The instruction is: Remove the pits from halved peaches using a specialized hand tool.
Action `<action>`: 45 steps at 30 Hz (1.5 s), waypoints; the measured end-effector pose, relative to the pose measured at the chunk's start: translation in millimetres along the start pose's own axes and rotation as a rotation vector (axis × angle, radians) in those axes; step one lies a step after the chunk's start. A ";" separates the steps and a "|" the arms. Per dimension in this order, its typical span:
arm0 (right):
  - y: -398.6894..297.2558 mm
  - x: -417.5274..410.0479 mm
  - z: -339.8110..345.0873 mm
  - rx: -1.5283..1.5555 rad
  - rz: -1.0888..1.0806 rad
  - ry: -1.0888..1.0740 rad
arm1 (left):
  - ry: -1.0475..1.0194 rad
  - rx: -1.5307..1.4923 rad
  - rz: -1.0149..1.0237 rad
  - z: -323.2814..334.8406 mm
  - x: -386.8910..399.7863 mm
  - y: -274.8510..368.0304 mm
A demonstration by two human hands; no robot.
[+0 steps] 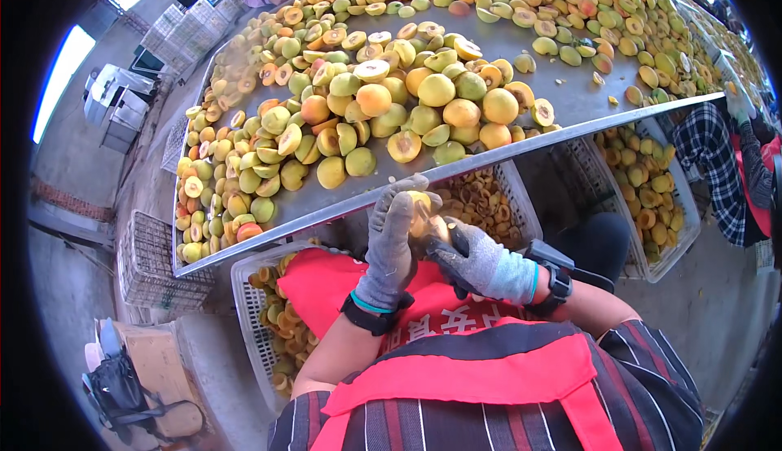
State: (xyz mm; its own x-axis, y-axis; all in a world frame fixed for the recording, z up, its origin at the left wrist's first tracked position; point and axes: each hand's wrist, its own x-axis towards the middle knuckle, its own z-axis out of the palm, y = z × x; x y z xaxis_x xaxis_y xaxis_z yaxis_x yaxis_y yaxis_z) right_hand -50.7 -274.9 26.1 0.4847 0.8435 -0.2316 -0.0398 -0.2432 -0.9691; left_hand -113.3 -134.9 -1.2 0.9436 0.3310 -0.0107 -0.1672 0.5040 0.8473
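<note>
My left hand (391, 243), in a grey knit glove, holds yellow stone fruit (420, 207) upright in its fingers, just in front of the table's near edge. From the right, my right hand (482, 262) closes its dark-coated fingertips on the same fruit, which is blurred between the hands. Whether a small tool sits in the right fingers is hidden. Beyond both hands, a heap of whole and halved stone fruit (372, 100) lies on a metal sorting table (360, 197). Some halves show a brown pit or hollow. My lap is covered by a red apron (330, 286).
Below the table edge stand a white crate of small brown pieces (528, 216), a crate of fruit halves (247, 316) and another fruit crate (687, 231). A co-worker's gloved hand (738, 102) is at the right. Stacked crates (165, 262) and a black bag (116, 384) lie left.
</note>
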 end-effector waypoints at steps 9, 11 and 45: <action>5.9 2.6 -6.9 -0.213 -0.032 -0.184 | -0.046 0.324 -0.114 -13.3 7.1 12.0; 3.0 5.5 -12.4 0.013 0.329 -0.378 | -0.242 0.429 -0.310 -16.8 15.1 20.7; 37.4 -17.1 -31.1 0.865 0.234 -0.192 | 0.326 2.008 -0.232 -125.7 91.9 68.9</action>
State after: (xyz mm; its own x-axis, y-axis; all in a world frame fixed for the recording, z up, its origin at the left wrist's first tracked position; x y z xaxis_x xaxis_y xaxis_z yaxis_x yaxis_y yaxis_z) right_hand -33.3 -313.3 -3.6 0.2318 0.9018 -0.3648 -0.7964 -0.0394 -0.6035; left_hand -74.0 30.6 -10.6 0.7827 0.6192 -0.0637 0.6224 -0.7778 0.0874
